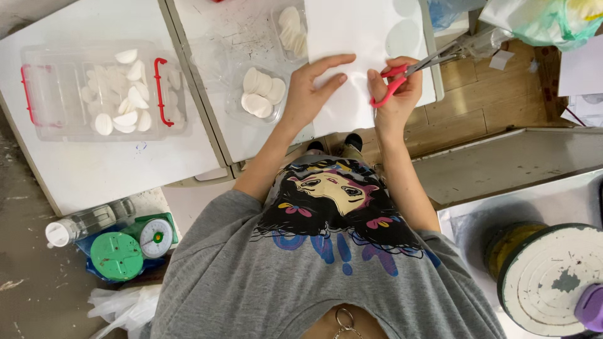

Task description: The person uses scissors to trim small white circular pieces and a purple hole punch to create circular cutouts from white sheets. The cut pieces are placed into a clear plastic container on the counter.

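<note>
My left hand (312, 88) lies flat with fingers spread on a white sheet (352, 37) on the white table (207, 37). My right hand (397, 94) grips red-handled scissors (408, 72), blades pointing right, past the sheet's right edge. Round holes (402, 34) are cut out of the sheet near its top right. Just left of my left hand, a small clear tray (262, 94) holds white round discs. Another clear tray of discs (292, 28) sits further back.
A clear box with red latches (94, 91) holds several white discs on a second white table at left. On the floor are a green scale (135, 245), a plastic bottle (81, 225), and a round spool (553, 276) at right. Plastic bags (546, 19) lie top right.
</note>
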